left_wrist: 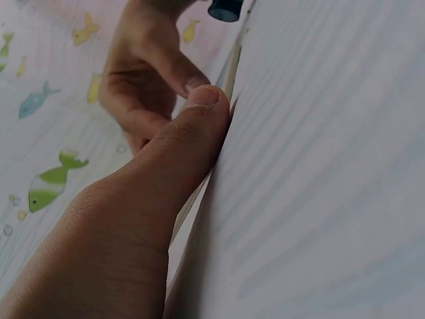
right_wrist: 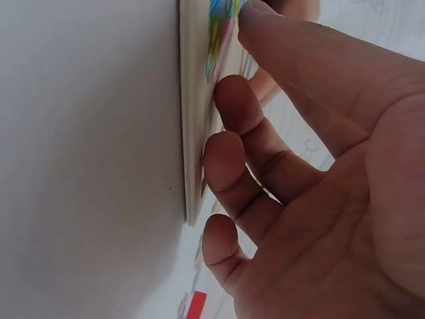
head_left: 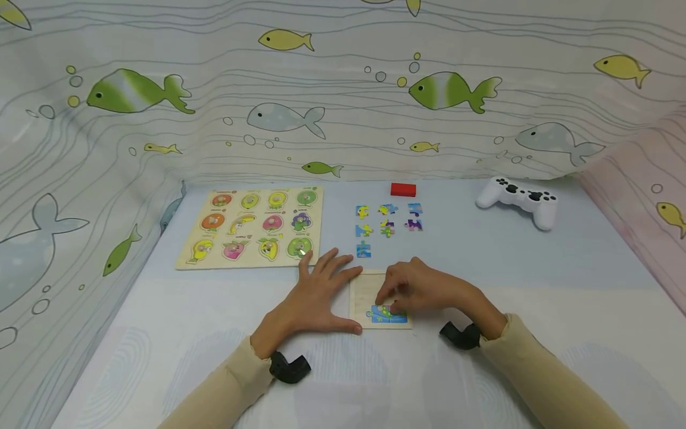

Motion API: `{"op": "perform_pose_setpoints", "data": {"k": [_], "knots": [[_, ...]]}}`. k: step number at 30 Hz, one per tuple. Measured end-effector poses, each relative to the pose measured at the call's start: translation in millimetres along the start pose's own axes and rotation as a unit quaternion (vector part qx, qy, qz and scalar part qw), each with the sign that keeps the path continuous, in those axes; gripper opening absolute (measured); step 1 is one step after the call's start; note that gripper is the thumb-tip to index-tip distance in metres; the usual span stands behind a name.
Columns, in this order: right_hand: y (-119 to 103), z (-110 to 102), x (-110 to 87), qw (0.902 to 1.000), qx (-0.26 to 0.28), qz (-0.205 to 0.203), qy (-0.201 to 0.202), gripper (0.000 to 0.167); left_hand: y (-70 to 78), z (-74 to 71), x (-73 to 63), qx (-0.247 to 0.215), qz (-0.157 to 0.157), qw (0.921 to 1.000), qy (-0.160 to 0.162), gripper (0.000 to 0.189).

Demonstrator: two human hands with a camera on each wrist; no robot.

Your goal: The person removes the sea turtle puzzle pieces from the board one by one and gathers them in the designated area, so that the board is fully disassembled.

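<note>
A small wooden puzzle tray [head_left: 367, 289] lies on the table, with joined blue-and-green jigsaw pieces [head_left: 382, 317] along its lower side. My left hand [head_left: 316, 301] spreads its fingers beside the tray; the thumb [left_wrist: 209, 106] touches its lower left corner and a fingertip reaches its upper left. Over the tray, my right hand [head_left: 420, 286] has curled fingers, with thumb and index finger pinching a jigsaw piece [head_left: 386, 308] at the joined ones. In the right wrist view, the thumb meets the colourful pieces [right_wrist: 219, 33], and the other fingers curl near the tray's rim [right_wrist: 190, 133].
Several loose jigsaw pieces [head_left: 363, 230] lie in rows beyond the tray. At the left is a wooden fruit-puzzle board [head_left: 257, 229]. A red block [head_left: 403, 190] lies at the back, and a white game controller [head_left: 518, 201] at the back right.
</note>
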State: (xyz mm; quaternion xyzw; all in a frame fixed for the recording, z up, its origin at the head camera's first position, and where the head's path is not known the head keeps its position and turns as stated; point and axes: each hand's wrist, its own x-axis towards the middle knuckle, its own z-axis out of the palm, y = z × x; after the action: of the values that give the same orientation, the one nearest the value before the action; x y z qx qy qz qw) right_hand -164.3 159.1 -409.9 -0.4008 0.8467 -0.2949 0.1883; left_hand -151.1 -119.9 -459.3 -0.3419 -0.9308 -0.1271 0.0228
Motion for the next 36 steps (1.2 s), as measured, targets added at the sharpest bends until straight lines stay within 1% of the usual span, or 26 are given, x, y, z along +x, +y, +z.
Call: {"op": "perform_pose_setpoints", "data": {"k": [7, 14, 20, 24, 29, 36], "knots": [[-2, 4, -0.6, 0.9996, -0.027, 0.002, -0.004, 0.019, -2.1, 2.8, -0.1, 0.007, 0.013, 0.9997, 0.019, 0.108], [-2, 6, -0.3, 0.9994, -0.035, -0.001, -0.003, 0.02, -2.2, 2.7, 0.3, 0.006, 0.015, 0.9997, 0.017, 0.109], [-5, 8, 1.4, 0.9987, -0.05, 0.001, -0.003, 0.029, -1.8, 1.8, 0.8, 0.002, 0.014, 0.9997, 0.018, 0.108], [-9, 10, 2.0, 0.9978, -0.065, -0.006, -0.009, 0.036, -1.6, 1.5, 1.3, 0.005, 0.014, 0.9997, 0.019, 0.108], [-13, 11, 0.6, 0.9979, -0.063, -0.012, -0.014, 0.036, -1.7, 1.7, 1.6, 0.009, 0.014, 0.9997, 0.019, 0.109], [-14, 11, -0.7, 0.9983, -0.055, -0.01, -0.017, 0.036, -2.3, 3.1, 1.3, 0.009, 0.012, 0.9997, 0.018, 0.108]]}}
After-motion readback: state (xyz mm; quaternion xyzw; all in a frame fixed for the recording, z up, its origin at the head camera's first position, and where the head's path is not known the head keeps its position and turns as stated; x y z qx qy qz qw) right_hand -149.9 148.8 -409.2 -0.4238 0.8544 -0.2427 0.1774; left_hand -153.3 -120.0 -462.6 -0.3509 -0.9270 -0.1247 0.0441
